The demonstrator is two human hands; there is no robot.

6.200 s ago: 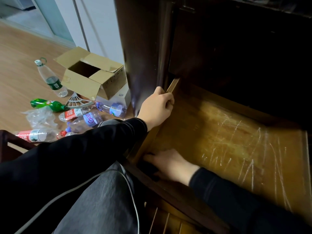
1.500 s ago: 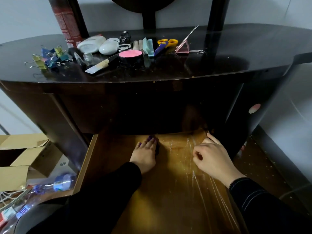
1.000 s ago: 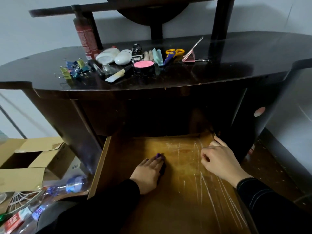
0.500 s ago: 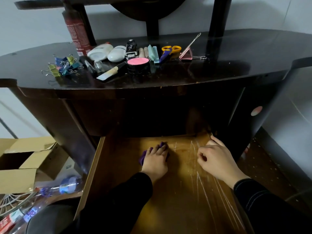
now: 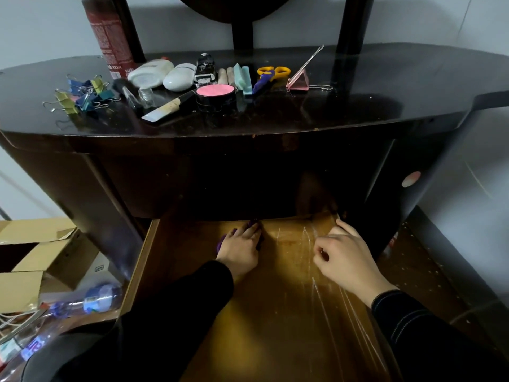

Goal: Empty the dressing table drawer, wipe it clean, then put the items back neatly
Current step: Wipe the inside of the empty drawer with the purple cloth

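The left hand [image 5: 239, 250], fingers laid flat on the purple cloth [image 5: 221, 243], has pushed it from nearer the middle of the drawer [image 5: 140, 267] floor to the far edge, just under the worktop [image 5: 358, 86]. The right hand [image 5: 344, 257] stays at the drawer's far right side with fingers curled; whether it grips the rim I cannot tell. The wipe looks well along, and the binder clips [image 5: 82, 96], scissors [image 5: 271, 74] and pink compact [image 5: 215, 91] wait on the worktop to go back.

Pale grey wall [image 5: 303, 20] in dim light, dark glossy dressing table [image 5: 385, 86] with upright dark posts [image 5: 355, 23] rising behind its top, open cardboard box [image 5: 35, 232] and plastic bottles [image 5: 96, 297] low at left, dark speckled floor [image 5: 429, 260] at right.
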